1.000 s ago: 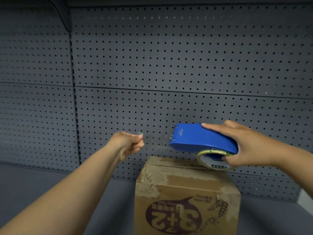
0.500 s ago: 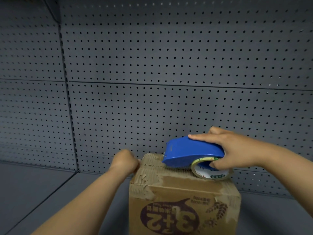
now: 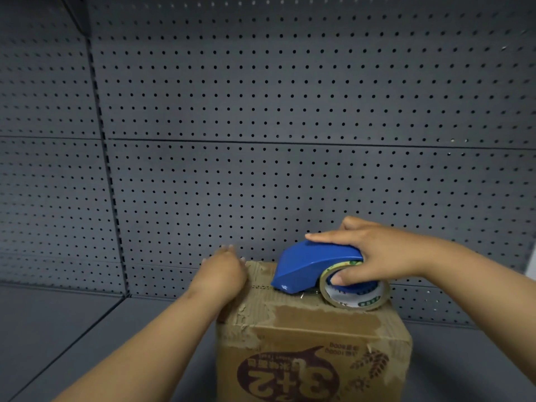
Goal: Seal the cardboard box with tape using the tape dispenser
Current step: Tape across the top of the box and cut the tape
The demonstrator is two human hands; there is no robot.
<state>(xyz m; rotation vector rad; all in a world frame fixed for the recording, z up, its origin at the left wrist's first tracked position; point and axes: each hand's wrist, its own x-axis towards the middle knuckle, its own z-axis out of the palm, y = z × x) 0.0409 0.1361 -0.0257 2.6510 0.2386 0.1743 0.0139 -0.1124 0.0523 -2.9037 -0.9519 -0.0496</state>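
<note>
A worn brown cardboard box (image 3: 313, 352) with an upside-down printed logo stands on the grey shelf at the bottom centre. A blue tape dispenser (image 3: 313, 264) with a roll of clear tape (image 3: 355, 291) rests nose-down on the box's top. My right hand (image 3: 377, 253) grips the dispenser from above, thumb inside the roll. My left hand (image 3: 223, 271) lies at the box's top left edge, blurred, its fingers spread and pointing away from me. A short shiny strip of tape shows under the dispenser's nose.
A grey pegboard wall (image 3: 290, 111) rises right behind the box. The grey shelf floor (image 3: 72, 329) stretches to the left and front of the box. A vertical slotted upright (image 3: 107, 175) divides the pegboard panels on the left.
The dispenser came down from the air onto the box top and slid right. My left hand dropped from pinching the tape end in the air to the box's left edge and spread its fingers.
</note>
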